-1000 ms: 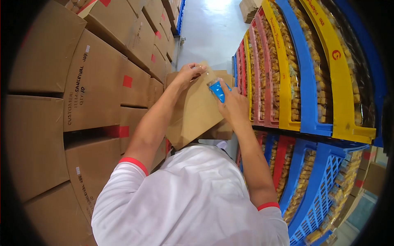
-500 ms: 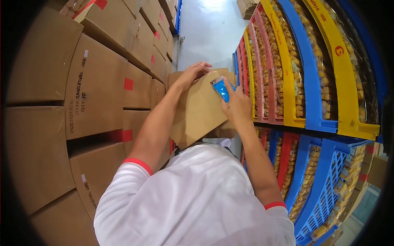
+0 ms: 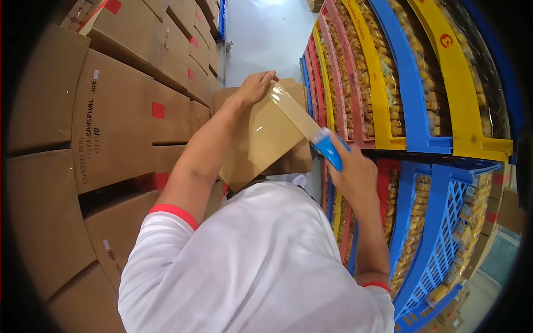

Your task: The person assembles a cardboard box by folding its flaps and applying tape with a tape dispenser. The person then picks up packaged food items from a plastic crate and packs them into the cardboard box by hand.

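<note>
A blue tape dispenser [image 3: 328,149] is gripped in my right hand [image 3: 353,171], just beyond the right edge of a brown cardboard piece [image 3: 264,130]. From the dispenser a strip of clear tape [image 3: 293,109] stretches up and left along the cardboard's upper right edge. My left hand [image 3: 257,87] lies at the cardboard's top corner, beside the tape's far end, with fingers close together; what is under its fingertips is hidden.
Large cardboard boxes [image 3: 119,119] with red tape squares are stacked along the left. On the right stand stacked yellow, blue and red crates [image 3: 430,144] full of packed goods. Grey floor [image 3: 266,39] shows ahead between them.
My right hand has moved down and right with the dispenser, and a long strip of tape now runs out behind it. My left hand stays near the top corner.
</note>
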{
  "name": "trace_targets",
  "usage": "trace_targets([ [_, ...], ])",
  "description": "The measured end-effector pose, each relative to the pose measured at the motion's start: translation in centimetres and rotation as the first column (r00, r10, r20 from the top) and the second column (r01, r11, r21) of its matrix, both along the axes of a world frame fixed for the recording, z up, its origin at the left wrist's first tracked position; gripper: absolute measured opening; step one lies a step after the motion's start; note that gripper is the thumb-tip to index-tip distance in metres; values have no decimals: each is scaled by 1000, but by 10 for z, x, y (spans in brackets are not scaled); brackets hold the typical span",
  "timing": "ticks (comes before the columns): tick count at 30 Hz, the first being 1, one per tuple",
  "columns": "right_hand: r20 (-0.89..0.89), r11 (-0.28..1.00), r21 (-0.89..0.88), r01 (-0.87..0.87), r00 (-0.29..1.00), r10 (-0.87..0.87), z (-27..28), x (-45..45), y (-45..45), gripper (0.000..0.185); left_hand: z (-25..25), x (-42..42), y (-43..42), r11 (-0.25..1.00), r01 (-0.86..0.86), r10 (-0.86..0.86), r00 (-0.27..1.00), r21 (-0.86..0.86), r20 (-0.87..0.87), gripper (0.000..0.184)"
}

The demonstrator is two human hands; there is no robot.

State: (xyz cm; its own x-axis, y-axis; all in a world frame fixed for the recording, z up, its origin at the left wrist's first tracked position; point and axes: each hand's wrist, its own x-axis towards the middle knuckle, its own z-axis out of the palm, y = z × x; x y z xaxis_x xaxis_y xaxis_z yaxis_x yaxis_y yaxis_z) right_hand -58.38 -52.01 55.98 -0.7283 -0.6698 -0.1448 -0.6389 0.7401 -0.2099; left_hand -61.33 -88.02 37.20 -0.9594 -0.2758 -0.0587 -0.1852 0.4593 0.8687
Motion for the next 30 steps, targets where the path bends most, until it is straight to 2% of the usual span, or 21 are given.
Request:
trace_targets([
  [2, 24, 996, 87, 21, 999, -23, 9, 10, 31, 63, 2, 2, 1, 1000, 12, -12, 1000, -19, 1, 54],
  [5, 45, 991, 127, 30, 998, -36, -22, 7, 38, 62, 20, 2, 4, 997, 57, -54, 998, -60, 45, 56],
  [7, 33, 998, 62, 11, 999, -13, -61, 0, 34, 62, 37, 9, 13, 958, 136, -101, 984, -253, 148, 52],
  [8, 24, 1000, 5, -23, 999, 23, -78, -4, 28, 62, 35, 12, 19, 954, 144, -108, 983, -264, 148, 52],
  [10, 8, 999, -34, -35, 999, 35, -97, -8, 15, 61, 31, 19, 35, 735, 15, -150, 979, -678, -141, 64],
  [12, -4, 997, -71, -40, 999, 40, -106, -12, 3, 61, 39, 30, 70, 528, 123, -237, 972, -841, -7, 78],
  [13, -9, 997, -62, -53, 999, 52, -109, -14, -3, 60, 39, 41, 96, 520, 132, -246, 969, -844, 0, 78],
  [15, -9, 996, -56, -62, 998, 62, -111, -17, -7, 59, 38, 57, 137, 555, 300, -422, 905, -776, 48, 86],
  [18, -11, 994, -8, -110, 994, 110, -119, -18, -6, 57, 39, 59, 146, 563, 267, -393, 919, -782, 31, 88],
  [20, 8, 929, 330, -169, 984, 177, -147, -23, -8, 56, 36, 55, 147, 590, 285, -387, 921, -755, 45, 88],
  [22, 73, 948, 276, -158, 987, 143, -182, -30, 17, 56, 40, 52, 152, 610, 296, -377, 924, -735, 60, 87],
  [24, 142, 963, 217, -162, 981, 133, -223, -40, 41, 57, 45, 49, 173, 523, 323, -145, 946, -789, 291, 86],
  [25, 127, 996, -67, 54, 991, -46, -245, -37, 53, 57, 45, 48, 181, 527, 320, -130, 946, -788, 297, 86],
  [26, 170, 902, -338, 268, 960, -222, -257, -33, 60, 58, 44, 49, 189, 529, 266, -101, 963, -806, 251, 88],
  [27, 585, 774, -295, 560, 746, -317, -254, -36, 63, 53, 41, 49, 196, 529, 212, -75, 976, -822, 203, 90],
  [28, 591, 776, -291, 559, 743, -314, -253, -33, 63, 53, 35, 46, 199, 529, 216, -71, 975, -821, 211, 90],
  [29, 844, 463, -375, 803, 502, -189, -254, -27, 61, 46, 28, 43, 201, 523, 148, -65, 989, -839, 134, 93],
  [30, 961, 97, -272, 957, 265, 72, -255, -19, 55, 39, 24, 42, 202, 514, 81, -61, 996, -854, 57, 96],
])
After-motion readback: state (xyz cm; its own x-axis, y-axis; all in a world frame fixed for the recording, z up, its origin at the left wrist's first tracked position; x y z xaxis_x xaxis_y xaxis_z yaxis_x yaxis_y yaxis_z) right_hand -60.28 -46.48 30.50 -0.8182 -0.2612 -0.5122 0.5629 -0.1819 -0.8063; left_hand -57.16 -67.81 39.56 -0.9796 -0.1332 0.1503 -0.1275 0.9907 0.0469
